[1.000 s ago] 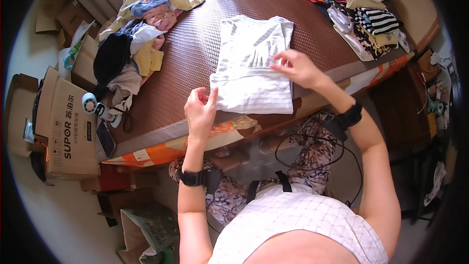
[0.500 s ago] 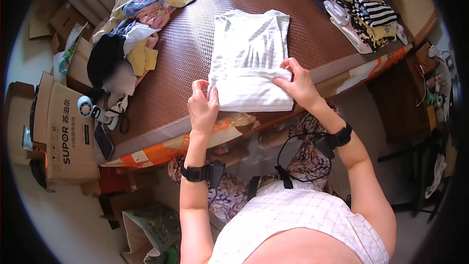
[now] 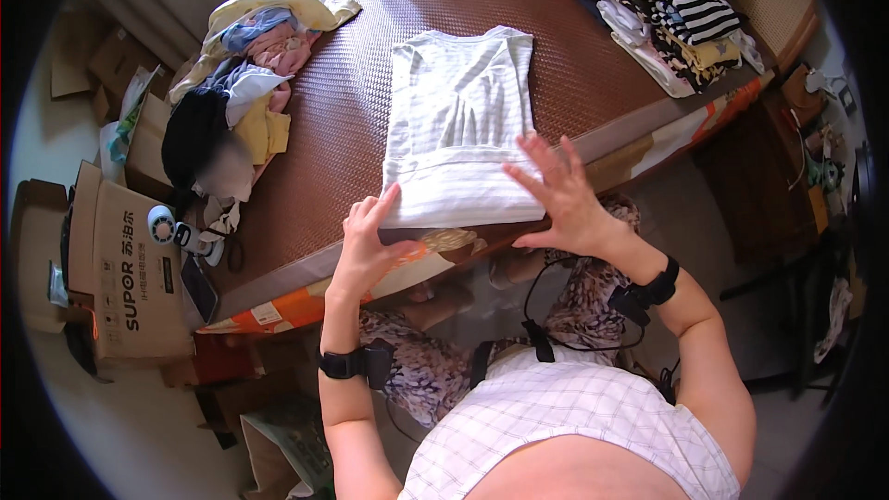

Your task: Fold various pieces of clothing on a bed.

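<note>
A light grey and white striped shirt [image 3: 460, 116] lies on the brown woven mat [image 3: 343, 120] by the bed's front edge. Its near part is folded up over itself into a wide band, and its sides are turned in. My left hand [image 3: 369, 236] is at the shirt's near left corner, fingers extended and thumb apart. Over the right end of the folded band, my right hand [image 3: 560, 194] is spread with nothing in it. Whether its fingertips touch the cloth I cannot tell.
Crumpled clothes [image 3: 269, 42] lie along the left side, with a small blue fan [image 3: 163, 224] and a phone [image 3: 200, 289] nearer. Folded clothes [image 3: 694, 23] are stacked at the far right. Cardboard boxes [image 3: 139, 268] stand beside the bed on the left.
Both hands have let go of the folded band. The left has moved down to the near left corner; the right has spread its fingers. The shirt's fold stays in place.
</note>
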Available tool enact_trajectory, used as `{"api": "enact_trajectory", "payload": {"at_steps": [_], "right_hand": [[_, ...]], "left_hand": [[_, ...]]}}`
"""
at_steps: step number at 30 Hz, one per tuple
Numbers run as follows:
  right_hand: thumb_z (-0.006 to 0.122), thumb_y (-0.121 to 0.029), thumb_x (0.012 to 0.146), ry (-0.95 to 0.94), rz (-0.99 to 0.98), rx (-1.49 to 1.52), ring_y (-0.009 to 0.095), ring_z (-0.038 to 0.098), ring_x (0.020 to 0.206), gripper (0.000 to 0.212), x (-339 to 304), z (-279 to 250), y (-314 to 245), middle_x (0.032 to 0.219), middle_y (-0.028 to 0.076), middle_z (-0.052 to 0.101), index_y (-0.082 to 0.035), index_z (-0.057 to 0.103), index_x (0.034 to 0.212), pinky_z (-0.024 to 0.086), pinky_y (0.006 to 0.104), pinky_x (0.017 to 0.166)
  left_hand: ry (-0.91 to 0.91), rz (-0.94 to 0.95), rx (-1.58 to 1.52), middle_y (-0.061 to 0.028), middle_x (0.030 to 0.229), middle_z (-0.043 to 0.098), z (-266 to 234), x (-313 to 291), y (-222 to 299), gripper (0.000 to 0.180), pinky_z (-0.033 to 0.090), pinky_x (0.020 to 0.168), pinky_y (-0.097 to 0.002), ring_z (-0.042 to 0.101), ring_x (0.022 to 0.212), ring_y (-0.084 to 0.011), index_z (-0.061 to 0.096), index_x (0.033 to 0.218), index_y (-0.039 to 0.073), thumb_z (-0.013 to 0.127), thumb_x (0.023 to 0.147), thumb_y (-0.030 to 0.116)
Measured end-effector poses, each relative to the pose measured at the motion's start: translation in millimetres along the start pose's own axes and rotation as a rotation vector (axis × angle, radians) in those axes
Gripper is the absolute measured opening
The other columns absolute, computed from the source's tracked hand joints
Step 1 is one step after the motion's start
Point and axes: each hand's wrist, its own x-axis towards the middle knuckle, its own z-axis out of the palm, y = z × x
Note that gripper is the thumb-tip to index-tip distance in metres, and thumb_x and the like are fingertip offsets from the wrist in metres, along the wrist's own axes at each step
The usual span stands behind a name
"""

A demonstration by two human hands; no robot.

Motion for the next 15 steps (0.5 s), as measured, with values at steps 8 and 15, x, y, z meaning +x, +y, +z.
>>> {"api": "enact_trajectory", "payload": {"at_steps": [8,15], "right_hand": [[0.061,0.003,0.076,0.167,-0.043,0.449,0.024,0.064,0.094,0.024,-6,2,16,0.1,0.009,0.068,-0.003,0.065,0.099,0.042,0.0377,0.095],[0.058,-0.016,0.088,0.357,0.59,0.515,0.031,0.057,0.061,0.019,53,19,34,0.071,0.021,0.061,0.001,0.059,0.081,0.046,0.0339,0.059]], "left_hand": [[0.064,0.007,-0.017,-0.0095,0.095,0.055,-19,2,23,0.032,0.039,0.085,-0.0354,0.051,0.093,-0.0252,0.066,0.097,0.003,0.07,0.066,0.0],[0.381,-0.327,-0.496,-0.0082,0.073,0.06,9,59,6,0.015,0.043,0.058,-0.0267,0.056,0.065,-0.0139,0.061,0.086,-0.003,0.059,0.087,0.012]]}}
